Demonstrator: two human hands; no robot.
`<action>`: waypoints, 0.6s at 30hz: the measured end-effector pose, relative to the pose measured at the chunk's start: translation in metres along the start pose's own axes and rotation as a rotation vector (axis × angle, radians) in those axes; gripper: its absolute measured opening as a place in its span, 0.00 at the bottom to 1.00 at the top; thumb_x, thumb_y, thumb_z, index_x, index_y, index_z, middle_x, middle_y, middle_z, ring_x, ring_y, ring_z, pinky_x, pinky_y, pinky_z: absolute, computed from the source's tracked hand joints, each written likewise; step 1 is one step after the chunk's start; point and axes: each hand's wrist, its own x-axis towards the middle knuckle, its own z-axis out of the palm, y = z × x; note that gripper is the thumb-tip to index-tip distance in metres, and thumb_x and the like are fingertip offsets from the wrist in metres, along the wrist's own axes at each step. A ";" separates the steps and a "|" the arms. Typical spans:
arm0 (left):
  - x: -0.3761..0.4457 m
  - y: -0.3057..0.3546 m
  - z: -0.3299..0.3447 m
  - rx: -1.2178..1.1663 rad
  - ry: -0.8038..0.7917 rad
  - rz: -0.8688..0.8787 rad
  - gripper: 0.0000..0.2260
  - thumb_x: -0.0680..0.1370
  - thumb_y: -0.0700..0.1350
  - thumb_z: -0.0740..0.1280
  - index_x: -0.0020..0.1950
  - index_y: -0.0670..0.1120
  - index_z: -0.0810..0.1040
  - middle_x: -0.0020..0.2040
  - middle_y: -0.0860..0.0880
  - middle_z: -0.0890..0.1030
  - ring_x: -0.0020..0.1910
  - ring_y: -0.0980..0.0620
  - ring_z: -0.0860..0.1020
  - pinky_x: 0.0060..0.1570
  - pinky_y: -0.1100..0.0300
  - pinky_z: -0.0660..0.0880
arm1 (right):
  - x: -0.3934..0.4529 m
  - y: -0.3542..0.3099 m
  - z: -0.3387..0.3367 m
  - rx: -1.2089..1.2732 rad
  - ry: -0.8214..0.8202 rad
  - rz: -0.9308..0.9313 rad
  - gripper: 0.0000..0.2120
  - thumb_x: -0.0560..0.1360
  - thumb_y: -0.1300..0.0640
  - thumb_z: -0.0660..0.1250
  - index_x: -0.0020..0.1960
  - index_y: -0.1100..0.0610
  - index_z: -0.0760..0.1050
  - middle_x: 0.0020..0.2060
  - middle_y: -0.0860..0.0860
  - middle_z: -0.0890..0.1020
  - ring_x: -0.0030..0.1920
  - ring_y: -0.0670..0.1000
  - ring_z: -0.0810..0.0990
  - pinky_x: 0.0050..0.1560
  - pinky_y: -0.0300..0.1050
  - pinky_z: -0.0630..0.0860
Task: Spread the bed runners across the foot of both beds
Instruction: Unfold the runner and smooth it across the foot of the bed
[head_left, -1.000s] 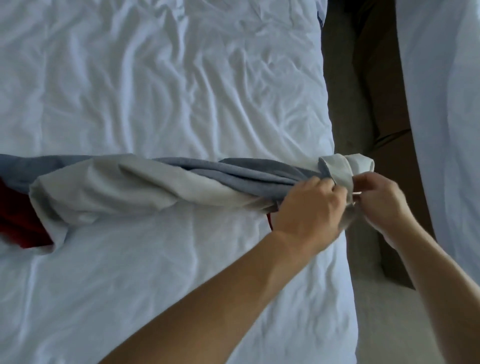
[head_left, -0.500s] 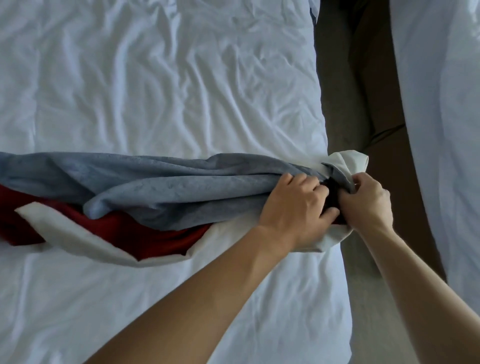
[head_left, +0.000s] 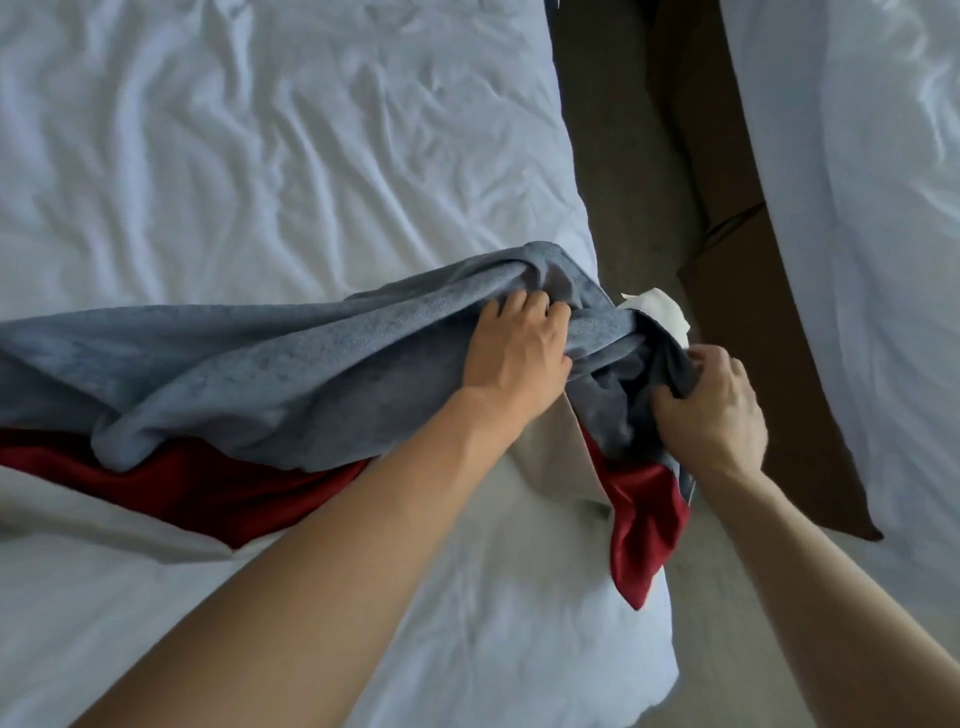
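The bed runner (head_left: 291, 379) lies bunched across the near bed (head_left: 260, 156), from the left edge of the view to the right side of the mattress. Its grey-blue face is on top in thick folds, a red band shows below it, and a pale beige lining comes out under the red. The left hand (head_left: 519, 353) is on the grey cloth near the bed's right edge, with the fingers curled into a fold, so it grips the runner. The right hand (head_left: 719, 410) is just beyond the mattress edge and clutches the end of the runner in a closed fist; a red corner hangs down below this hand, and a white piece of the lining sticks up above it. The second bed (head_left: 857, 208), with white sheets, stands at the right, and a strip of floor (head_left: 613, 156) separates the two beds.
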 end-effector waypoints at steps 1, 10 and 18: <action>0.000 0.001 0.000 -0.010 0.018 0.013 0.13 0.77 0.51 0.66 0.59 0.47 0.75 0.57 0.48 0.77 0.59 0.45 0.73 0.60 0.50 0.67 | -0.001 -0.007 0.004 -0.001 0.018 -0.054 0.18 0.73 0.51 0.67 0.62 0.51 0.72 0.57 0.54 0.78 0.58 0.60 0.77 0.55 0.57 0.74; 0.018 -0.003 -0.007 -0.040 0.150 -0.019 0.07 0.79 0.44 0.63 0.53 0.47 0.79 0.52 0.49 0.79 0.54 0.46 0.75 0.51 0.54 0.67 | 0.021 0.009 0.008 -0.012 0.064 0.038 0.07 0.78 0.54 0.61 0.51 0.51 0.77 0.48 0.55 0.82 0.49 0.62 0.79 0.43 0.49 0.69; 0.052 0.009 -0.009 -0.012 0.247 0.117 0.12 0.79 0.48 0.59 0.57 0.50 0.79 0.56 0.51 0.79 0.55 0.47 0.74 0.56 0.52 0.64 | 0.033 0.019 -0.006 0.000 0.102 -0.037 0.17 0.75 0.55 0.64 0.63 0.52 0.74 0.59 0.54 0.78 0.60 0.58 0.76 0.57 0.55 0.71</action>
